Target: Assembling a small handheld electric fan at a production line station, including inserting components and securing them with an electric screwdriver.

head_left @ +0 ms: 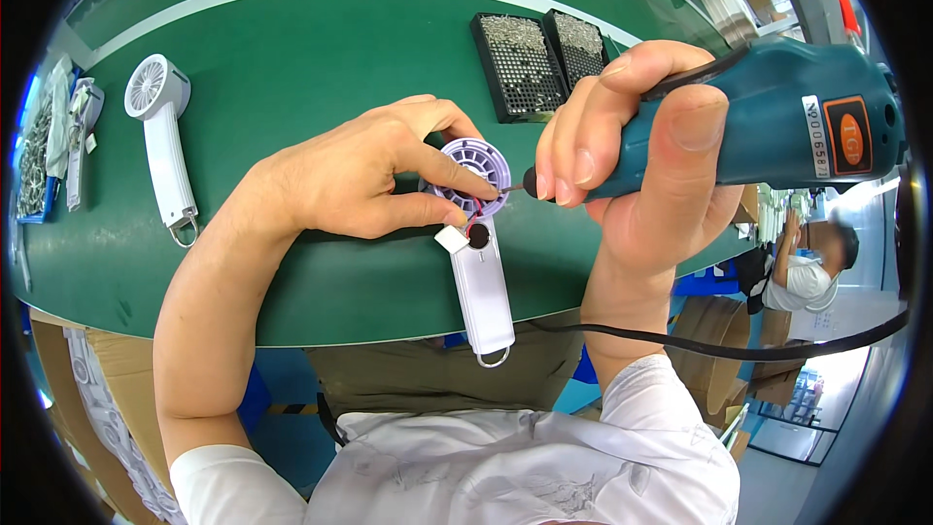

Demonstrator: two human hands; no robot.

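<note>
Head camera view: at the center of the frame, a person's left hand (374, 173) holds the round lilac head (494, 163) of a white handheld fan (482, 282) over a green table (321, 58), thumb and fingers closed about it. At right, the right hand (671, 151) wraps firmly around a teal electric screwdriver (773, 126), its tip at the head's right side. Upper left lies a second fan (167, 151); upper center, two black trays (520, 102).
</note>
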